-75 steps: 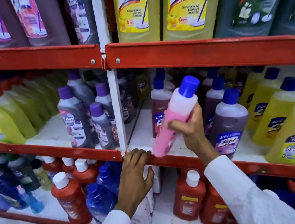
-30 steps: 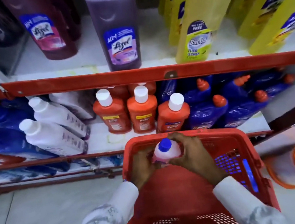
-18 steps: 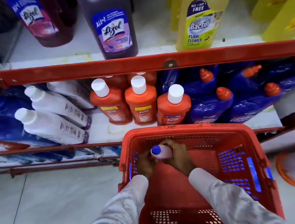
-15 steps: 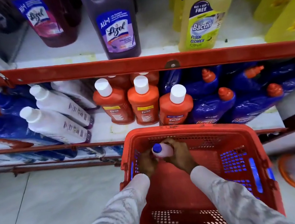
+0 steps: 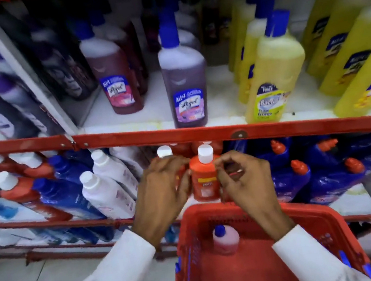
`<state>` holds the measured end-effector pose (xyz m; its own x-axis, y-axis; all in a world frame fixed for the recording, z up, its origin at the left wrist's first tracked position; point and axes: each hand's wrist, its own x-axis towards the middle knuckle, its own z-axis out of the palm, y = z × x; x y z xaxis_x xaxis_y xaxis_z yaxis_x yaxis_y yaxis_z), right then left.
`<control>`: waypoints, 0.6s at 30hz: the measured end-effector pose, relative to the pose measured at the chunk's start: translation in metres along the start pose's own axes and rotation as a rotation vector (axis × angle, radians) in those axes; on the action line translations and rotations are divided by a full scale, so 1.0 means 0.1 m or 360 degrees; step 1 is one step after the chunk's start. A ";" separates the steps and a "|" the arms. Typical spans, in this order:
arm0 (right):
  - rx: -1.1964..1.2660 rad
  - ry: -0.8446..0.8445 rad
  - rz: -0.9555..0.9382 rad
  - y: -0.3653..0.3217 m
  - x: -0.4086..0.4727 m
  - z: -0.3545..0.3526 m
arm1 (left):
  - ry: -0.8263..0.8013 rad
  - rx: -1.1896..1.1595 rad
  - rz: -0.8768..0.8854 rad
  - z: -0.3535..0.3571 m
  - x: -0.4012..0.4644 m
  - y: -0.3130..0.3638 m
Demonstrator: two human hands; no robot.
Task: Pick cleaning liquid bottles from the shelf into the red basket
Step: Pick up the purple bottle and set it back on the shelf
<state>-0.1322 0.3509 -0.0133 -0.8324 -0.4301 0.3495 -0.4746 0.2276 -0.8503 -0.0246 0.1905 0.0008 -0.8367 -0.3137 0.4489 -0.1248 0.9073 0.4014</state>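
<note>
**Reaching for the orange bottle**

I have both hands at the lower shelf (image 5: 46,221), one on each side of an orange bottle (image 5: 204,177). My left hand (image 5: 164,193) has its fingers loosely spread against the bottle's left side; my right hand (image 5: 244,177) is curled and narrow, apparently not gripping. A pink bottle (image 5: 225,240) stands in the basket (image 5: 321,223). I should grip the body below the cap, lift clear of neighbours, and set it upright beside the pink one.
</note>
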 end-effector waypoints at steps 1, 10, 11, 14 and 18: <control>0.0042 0.0132 -0.0094 -0.18 0.10 0.00 | 0.0136 0.0061 0.0052 -0.10 0.12 -0.03; -0.0182 0.0744 -0.0228 -0.80 0.96 0.60 | 0.0241 0.0304 -0.0152 -0.02 0.71 -0.44; -0.0214 0.0730 -0.0139 -0.81 1.04 0.69 | 0.0188 0.0277 -0.0168 0.05 0.71 -0.48; -0.0136 0.0643 0.0077 -0.79 1.25 0.87 | 0.0114 0.0207 -0.0170 0.17 0.68 -0.57; 0.0174 0.0643 0.0069 -0.74 1.40 0.87 | 0.0119 0.0181 -0.0109 0.21 0.65 -0.65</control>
<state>-0.1889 0.1981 0.0649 -0.9066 -0.0400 0.4201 -0.4215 0.1342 -0.8968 -0.0822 0.1170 -0.0127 -0.7826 -0.3923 0.4833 -0.2435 0.9075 0.3422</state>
